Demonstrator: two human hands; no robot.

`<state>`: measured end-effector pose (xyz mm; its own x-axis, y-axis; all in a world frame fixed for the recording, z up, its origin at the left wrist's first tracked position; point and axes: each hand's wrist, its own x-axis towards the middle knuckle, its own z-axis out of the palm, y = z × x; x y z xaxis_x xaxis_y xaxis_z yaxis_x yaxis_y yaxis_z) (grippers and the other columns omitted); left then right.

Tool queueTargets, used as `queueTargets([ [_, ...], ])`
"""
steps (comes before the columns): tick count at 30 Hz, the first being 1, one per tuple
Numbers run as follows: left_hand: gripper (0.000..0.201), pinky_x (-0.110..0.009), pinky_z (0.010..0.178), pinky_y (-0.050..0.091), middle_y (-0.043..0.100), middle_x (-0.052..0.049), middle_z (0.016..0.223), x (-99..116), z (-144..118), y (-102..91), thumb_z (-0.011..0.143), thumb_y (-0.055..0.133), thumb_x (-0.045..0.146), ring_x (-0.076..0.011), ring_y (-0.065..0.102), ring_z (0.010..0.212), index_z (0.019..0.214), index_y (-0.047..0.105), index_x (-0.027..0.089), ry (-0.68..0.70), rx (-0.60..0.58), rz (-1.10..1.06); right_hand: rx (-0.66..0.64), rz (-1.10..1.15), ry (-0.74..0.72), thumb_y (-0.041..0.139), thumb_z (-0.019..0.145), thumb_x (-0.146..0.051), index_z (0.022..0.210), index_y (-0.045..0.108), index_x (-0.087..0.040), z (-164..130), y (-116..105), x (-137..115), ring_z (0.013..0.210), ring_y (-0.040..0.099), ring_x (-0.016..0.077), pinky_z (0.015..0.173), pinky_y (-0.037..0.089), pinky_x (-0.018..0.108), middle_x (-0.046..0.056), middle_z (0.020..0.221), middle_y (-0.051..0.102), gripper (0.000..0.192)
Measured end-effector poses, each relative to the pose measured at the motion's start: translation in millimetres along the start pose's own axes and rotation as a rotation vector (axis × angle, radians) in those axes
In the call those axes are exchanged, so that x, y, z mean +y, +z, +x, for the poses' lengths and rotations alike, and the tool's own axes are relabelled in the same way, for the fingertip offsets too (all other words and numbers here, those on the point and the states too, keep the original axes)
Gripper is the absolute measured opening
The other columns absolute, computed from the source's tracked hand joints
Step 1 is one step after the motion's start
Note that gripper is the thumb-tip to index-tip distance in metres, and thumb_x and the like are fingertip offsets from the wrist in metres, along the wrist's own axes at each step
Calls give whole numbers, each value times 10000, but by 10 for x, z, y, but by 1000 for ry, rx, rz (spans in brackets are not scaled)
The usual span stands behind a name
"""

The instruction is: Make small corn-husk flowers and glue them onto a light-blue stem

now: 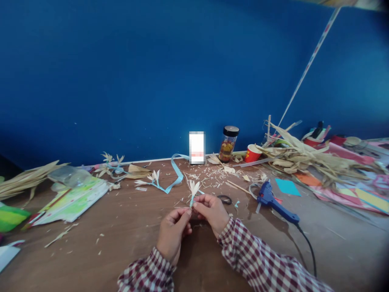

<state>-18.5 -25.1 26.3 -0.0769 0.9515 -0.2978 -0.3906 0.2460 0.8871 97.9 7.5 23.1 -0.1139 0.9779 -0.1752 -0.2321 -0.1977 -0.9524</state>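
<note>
A small corn-husk flower (193,187) with pale petals and a light blue wrapped stem stands upright between my fingertips. My left hand (175,229) pinches the lower end of its stem. Just above and to the right, my right hand (212,211) pinches near the stem too, thumb against forefinger. Both hands are closed, and the stem's bottom is hidden by the fingers. Beyond them lies a flower sprig (154,179) with pale blossoms on a blue stem, beside a curling light blue ribbon (178,178). Dark-handled scissors (225,199) lie partly hidden behind my right hand.
A blue glue gun (275,202) with a black cord lies at right. Behind are a dark-lidded jar (228,145), a red paper cup (253,153) and a heap of dry husks (304,156). A painted sheet (73,198) is at left. Husk scraps litter the brown table (121,243).
</note>
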Motion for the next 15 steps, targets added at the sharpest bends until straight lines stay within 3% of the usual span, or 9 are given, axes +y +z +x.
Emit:
queueTargets([
  [15,245,-161,399,367,516,42,448,12,-20,14,558,708,324,-47,416,395,677,643,119,5,13,7,5,-34,-14,668,614,-320,732,601,-133,-12,10,-39,512,505,83,441,373,167,-21,564,581,231],
])
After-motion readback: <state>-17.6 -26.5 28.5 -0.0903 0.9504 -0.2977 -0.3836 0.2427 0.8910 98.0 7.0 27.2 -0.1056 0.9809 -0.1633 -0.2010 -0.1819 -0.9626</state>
